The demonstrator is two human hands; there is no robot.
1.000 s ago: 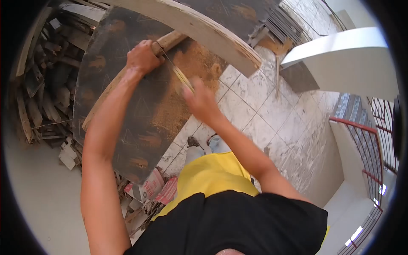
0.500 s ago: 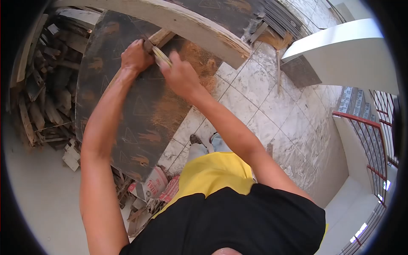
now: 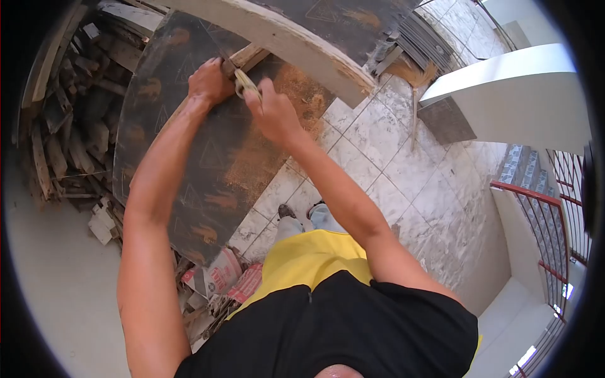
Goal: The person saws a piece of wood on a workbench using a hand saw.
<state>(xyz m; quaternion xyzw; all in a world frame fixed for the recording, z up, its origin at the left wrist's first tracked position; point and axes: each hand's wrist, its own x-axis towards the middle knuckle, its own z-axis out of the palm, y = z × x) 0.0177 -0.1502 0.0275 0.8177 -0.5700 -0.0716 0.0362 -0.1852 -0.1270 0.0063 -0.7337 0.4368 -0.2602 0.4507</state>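
My right hand [image 3: 274,113] is closed around the pale yellow-green handle [image 3: 247,86] of a handsaw. Its thin dark blade runs up and to the left, against a narrow wooden strip [image 3: 251,57]. Beside the blade, my left hand [image 3: 210,82] is wrapped over that strip and presses it down on a dark, scuffed board [image 3: 195,148]. Part of the strip is hidden under my left hand and forearm. Orange-brown sawdust [image 3: 258,160] is spread over the board near its right edge.
A thick pale wooden beam [image 3: 296,41] crosses just beyond my hands. Scrap wood [image 3: 75,138] is heaped at the left. Printed sacks [image 3: 224,271] lie by my legs. Dusty white tiles [image 3: 372,151] cover the floor, and a red-railed staircase [image 3: 529,189] is at the right.
The view has shifted slightly, so both hands and the board appear a little further right. The saw handle, blurred before, looks sharper now. Both hands keep their grips.
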